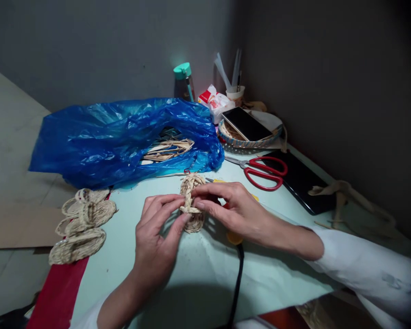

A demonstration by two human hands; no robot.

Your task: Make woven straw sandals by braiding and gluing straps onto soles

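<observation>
A small woven straw sandal (195, 225) lies on the pale green table top in front of me, with a braided strap (189, 189) running along it and a cross band. My left hand (159, 228) pinches the strap and cross band from the left, thumb at the near side. From the right, my right hand (234, 208) has its thumb and index finger closed on the same band. Under the right hand lies a yellow tool (234, 237) with a black cord; most of it is hidden.
Several finished-looking straw sandals (84, 219) sit at the left edge. Behind are a blue plastic bag (123, 137) holding straw strips (167, 150), red-handled scissors (265, 172), a phone (246, 123) on a basket (239, 145), a black tablet-like slab (304, 187) and a bottle (183, 80).
</observation>
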